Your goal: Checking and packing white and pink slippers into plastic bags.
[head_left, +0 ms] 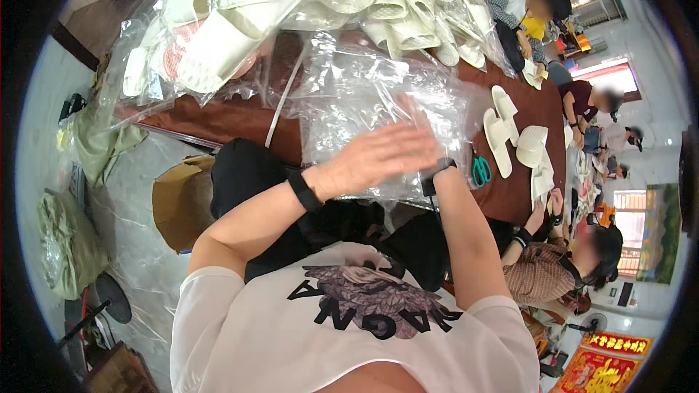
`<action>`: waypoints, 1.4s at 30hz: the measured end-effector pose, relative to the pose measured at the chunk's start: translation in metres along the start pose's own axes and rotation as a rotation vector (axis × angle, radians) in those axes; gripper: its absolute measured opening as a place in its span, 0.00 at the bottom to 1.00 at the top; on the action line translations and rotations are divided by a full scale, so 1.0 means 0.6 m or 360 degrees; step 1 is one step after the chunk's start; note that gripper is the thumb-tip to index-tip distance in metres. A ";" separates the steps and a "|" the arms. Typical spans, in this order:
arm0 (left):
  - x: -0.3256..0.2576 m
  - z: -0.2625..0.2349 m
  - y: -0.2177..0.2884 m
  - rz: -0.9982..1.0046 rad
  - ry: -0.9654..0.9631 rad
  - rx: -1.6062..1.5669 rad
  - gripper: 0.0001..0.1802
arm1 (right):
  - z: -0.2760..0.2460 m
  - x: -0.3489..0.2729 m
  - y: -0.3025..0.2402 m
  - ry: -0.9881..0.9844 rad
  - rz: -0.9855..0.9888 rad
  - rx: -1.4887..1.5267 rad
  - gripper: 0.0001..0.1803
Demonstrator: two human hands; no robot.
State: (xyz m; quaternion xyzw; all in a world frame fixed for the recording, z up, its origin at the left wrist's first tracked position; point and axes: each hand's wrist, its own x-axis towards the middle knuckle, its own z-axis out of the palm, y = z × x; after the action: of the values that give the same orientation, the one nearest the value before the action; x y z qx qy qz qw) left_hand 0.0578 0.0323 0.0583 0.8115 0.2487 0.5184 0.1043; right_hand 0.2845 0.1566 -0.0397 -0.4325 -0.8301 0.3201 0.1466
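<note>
L hand: fingers out straight, close tog., aimed at 3 o'clock; no pinch seen. L hand [378, 156] crosses over the R wrist; can't tell if it touches.
R hand: R hand [413, 120] blurred, part hidden, fingers twd 11; can't tell whether it pinches film.
Clear bags: flat clear bags [335, 120] lie under & around both hands, mainly 9 to 1 o'clock.
Handling tip: prob. best to uncross first, pin the sheet w/ one flat palm, smooth w/ the other; thin film likely clings & creases, so light, even strokes.
Scissors: teal scissors [481, 170] btw 3 and 4, near the R wrist; better kept off the film.
Slippers: loose pale slippers [496, 142] abt 3; bagged pale slippers [218, 47] at 10.
Table: brown cloth [502, 200] shows at 4.
Co-worker: co-worker's hands [536, 217] also twd 4, apart.
</note>
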 end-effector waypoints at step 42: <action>-0.165 0.028 0.009 -0.0910 -0.0785 0.0993 0.30 | 0.012 -0.230 -0.277 -0.0375 0.0511 0.1977 0.22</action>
State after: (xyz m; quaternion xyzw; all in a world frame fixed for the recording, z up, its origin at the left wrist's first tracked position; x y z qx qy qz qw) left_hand 0.0412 -0.0216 -0.0250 0.8018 0.5730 0.1622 0.0501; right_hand 0.2578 -0.0283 0.0688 -0.3480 -0.4262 0.8034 0.2275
